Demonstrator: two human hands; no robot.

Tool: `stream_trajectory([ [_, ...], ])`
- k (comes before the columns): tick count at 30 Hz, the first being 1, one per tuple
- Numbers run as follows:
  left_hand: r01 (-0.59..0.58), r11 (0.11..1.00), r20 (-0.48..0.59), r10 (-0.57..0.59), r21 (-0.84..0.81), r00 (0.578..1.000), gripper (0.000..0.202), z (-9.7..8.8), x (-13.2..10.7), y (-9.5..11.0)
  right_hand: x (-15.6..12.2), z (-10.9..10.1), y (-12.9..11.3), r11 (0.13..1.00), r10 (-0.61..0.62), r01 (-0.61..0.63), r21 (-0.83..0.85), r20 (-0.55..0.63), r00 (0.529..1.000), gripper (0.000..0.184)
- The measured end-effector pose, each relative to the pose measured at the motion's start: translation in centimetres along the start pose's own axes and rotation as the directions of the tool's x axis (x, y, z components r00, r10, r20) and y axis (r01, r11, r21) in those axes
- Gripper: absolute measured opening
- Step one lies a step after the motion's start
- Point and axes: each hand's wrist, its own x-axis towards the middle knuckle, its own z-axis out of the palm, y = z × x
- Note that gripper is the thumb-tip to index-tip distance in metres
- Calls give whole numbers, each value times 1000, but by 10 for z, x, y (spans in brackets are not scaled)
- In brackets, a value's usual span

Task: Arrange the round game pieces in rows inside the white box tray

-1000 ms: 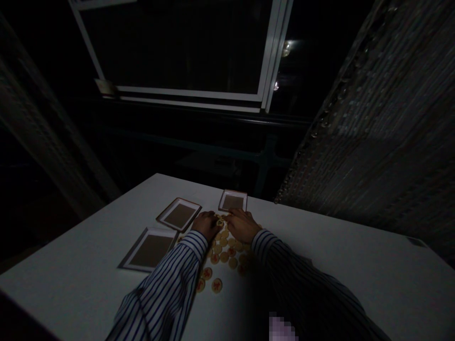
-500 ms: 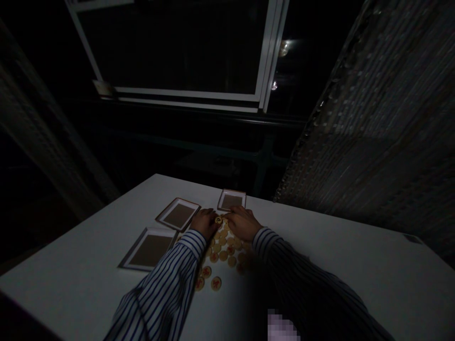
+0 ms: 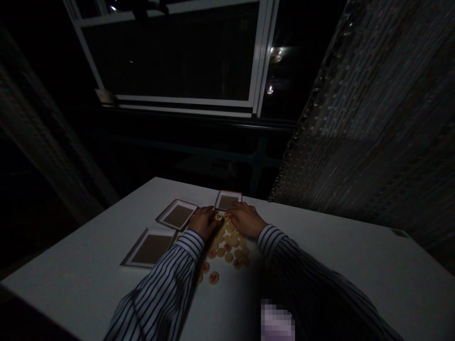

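My left hand (image 3: 202,222) has its fingers closed around a Chinese chess piece (image 3: 218,217) marked with a dark character. Facing it is my right hand (image 3: 248,219), its fingers apart and stretched over the far end of the pile. A red-marked Chinese chess piece (image 3: 226,216) lies at its thumb tip; whether they touch is hard to see. Round wooden pieces (image 3: 229,257) spread between my forearms, some blank side up, others with red characters. Nearer to me lies a separate red-marked piece (image 3: 213,277), and my left sleeve partly covers another.
Three shallow open boxes or lids stand on the white table (image 3: 320,265): a far one (image 3: 229,193), a middle one (image 3: 177,214) and a near left one (image 3: 149,246). A bead curtain (image 3: 355,142) hangs at the right. Behind the table is a white-framed window (image 3: 185,101).
My right hand has drawn back slightly to the right, showing a red-marked piece by its thumb. My left hand keeps the dark-marked piece. The camera view has shifted a little.
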Motion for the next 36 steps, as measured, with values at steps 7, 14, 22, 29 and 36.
stream_trajectory([
  [7, -40, 998, -48, 38, -46, 998, 30, -7, -7, 17, -19, -17, 1, 1000, 9, -9, 10, -28, 1000, 37],
  [14, -82, 992, -87, 75, -92, 993, 31, -6, -13, 34, -40, -28, 8, 1000, -10, 10, -1, -82, 997, 36],
  [22, -126, 985, -84, 117, -117, 990, 32, -5, -19, 55, -62, -36, 15, 1000, 12, -12, 2, -110, 994, 38],
  [29, -183, 971, -121, 165, -152, 979, 31, 0, -24, 71, -80, -38, 24, 1000, 23, -22, 4, -127, 992, 38],
  [36, -227, 960, -126, 208, -166, 970, 29, 4, -29, 89, -96, -37, 30, 999, 25, -22, 23, -135, 991, 35],
])
